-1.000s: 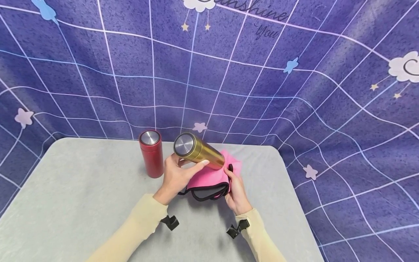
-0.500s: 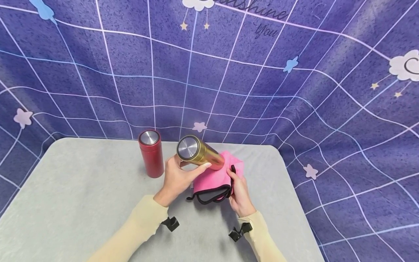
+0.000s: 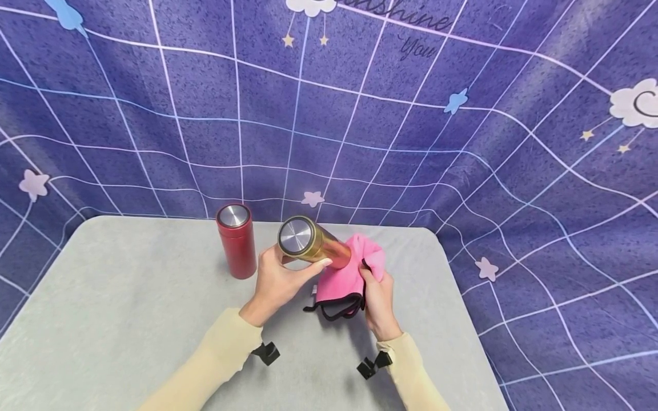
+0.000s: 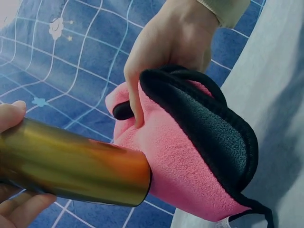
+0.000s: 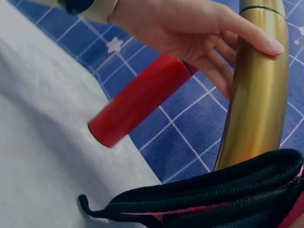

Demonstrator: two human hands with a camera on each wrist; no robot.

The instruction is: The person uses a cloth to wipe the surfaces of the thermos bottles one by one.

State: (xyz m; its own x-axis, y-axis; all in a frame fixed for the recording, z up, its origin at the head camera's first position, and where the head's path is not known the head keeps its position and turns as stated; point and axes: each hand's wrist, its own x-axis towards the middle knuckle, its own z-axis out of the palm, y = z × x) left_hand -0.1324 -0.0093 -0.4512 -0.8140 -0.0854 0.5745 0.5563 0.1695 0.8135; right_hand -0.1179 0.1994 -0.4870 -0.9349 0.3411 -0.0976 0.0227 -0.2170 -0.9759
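A gold thermos flask [image 3: 324, 246] with a silver-topped lid is held tilted above the table, its lid end toward the head camera. My left hand [image 3: 277, 282] grips it near the lid, thumb along its near side. Bunched in my right hand [image 3: 379, 299] is a pink cloth [image 3: 341, 282] with black edging, a dark grey side and a small loop. In the left wrist view the cloth [image 4: 175, 161] lies against the flask's base, and the right index finger presses into it. The right wrist view shows the left fingers around the flask [image 5: 259, 90].
A red thermos flask [image 3: 240, 242] stands upright on the grey table [image 3: 128, 297], left of the gold one. Behind the table hangs a blue-purple curtain [image 3: 205, 103] with grid lines, stars and clouds. Black camera mounts sit on both wrists.
The gold flask has shifted slightly right and down, its lid turned more toward the head camera. My right hand has moved a little right, and the cloth is bunched more tightly.
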